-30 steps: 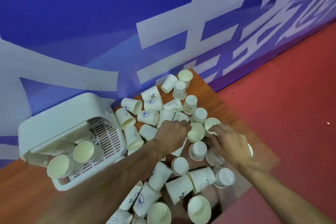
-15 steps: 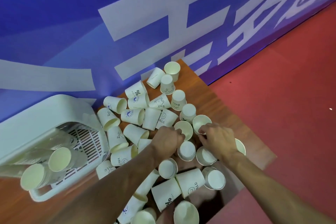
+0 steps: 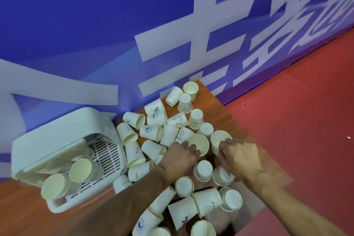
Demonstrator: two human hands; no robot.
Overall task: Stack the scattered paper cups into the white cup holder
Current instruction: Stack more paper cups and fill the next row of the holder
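Several white paper cups lie scattered over the wooden table [image 3: 228, 119], some upright, some on their sides. My left hand [image 3: 179, 157] grips the rim of an upright open cup [image 3: 201, 142]. My right hand [image 3: 239, 156] pinches the rim of a second upright cup [image 3: 220, 138] just to its right. The white cup holder [image 3: 57, 138] lies on its side at the left, with two stacks of cups [image 3: 76, 172] poking out of its slotted inside.
A blue banner wall with large white characters [image 3: 172, 44] rises right behind the table. Red floor [image 3: 306, 120] lies past the table's right edge, close to my right wrist. More cups [image 3: 197, 209] crowd the near side under my forearms.
Both hands have closed on the rims of the two upright cups in the middle. The view has shifted slightly; the holder and the other cups stay where they were.
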